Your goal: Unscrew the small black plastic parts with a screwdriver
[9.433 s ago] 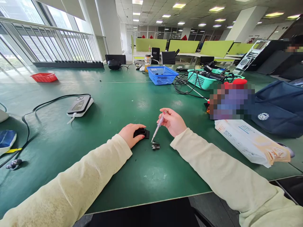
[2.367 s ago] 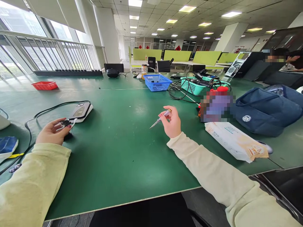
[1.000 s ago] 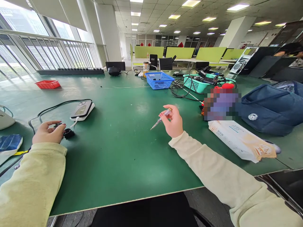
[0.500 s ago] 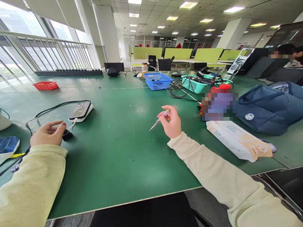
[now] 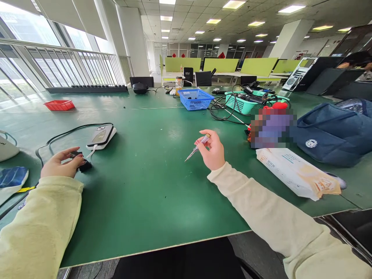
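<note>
My right hand (image 5: 214, 150) is closed around a slim screwdriver (image 5: 198, 147) with a clear handle and a gold-coloured end cap. Its tip points down and left, above the green table (image 5: 151, 201). On the left, my left hand (image 5: 60, 162) pinches a small black part (image 5: 75, 154) between thumb and fingers; its kind is not clear. Just beside the fingertips is another black piece (image 5: 85, 166), and I cannot tell whether the two are joined. Beyond this hand lies a phone (image 5: 100, 135) on a white block, with a white cable plugged in.
A red basket (image 5: 59, 105) stands at the far left. Further back are a blue basket (image 5: 195, 101) and a green basket (image 5: 241, 104) heaped with cables. To the right lie a tissue pack (image 5: 293, 170) and a navy bag (image 5: 337, 131). Another person (image 5: 356, 60) is at the back right.
My left hand has taken hold of the small black part, which now shows between thumb and fingers. My right hand keeps its grip on the screwdriver; the view has shifted slightly.
</note>
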A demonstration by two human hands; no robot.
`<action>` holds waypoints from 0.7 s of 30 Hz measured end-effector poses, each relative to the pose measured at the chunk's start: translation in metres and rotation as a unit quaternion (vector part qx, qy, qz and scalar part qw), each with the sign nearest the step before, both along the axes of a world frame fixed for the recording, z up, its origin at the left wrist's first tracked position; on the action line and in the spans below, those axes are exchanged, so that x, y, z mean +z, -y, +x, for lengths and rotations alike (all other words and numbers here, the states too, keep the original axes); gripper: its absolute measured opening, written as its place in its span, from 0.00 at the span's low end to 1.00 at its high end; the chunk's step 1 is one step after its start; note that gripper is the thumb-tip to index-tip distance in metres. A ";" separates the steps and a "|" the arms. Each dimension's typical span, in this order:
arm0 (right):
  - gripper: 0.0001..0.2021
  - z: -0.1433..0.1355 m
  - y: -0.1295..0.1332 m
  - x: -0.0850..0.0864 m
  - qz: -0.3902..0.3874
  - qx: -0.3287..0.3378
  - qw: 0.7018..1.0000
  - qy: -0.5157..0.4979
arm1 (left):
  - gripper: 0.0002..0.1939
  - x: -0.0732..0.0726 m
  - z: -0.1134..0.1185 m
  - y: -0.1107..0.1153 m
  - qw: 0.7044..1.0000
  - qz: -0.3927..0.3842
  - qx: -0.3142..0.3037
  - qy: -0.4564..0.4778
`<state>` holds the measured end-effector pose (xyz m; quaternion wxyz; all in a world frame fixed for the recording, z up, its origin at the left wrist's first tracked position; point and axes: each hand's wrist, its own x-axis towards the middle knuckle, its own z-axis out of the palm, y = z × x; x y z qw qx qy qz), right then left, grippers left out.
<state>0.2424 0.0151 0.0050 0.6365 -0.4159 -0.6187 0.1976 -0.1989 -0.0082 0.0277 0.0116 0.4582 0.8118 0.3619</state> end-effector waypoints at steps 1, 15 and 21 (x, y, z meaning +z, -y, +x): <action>0.15 0.000 0.000 0.000 0.001 0.000 1.000 0.001 | 0.28 0.002 0.000 0.001 1.000 0.005 0.015 0.020; 0.15 0.000 0.001 0.000 0.004 0.003 1.000 -0.003 | 0.22 -0.009 -0.029 -0.016 0.992 -0.116 0.037 -0.045; 0.15 0.000 0.001 0.001 0.008 0.004 1.000 0.005 | 0.23 -0.009 -0.038 -0.025 0.978 -0.196 0.032 -0.065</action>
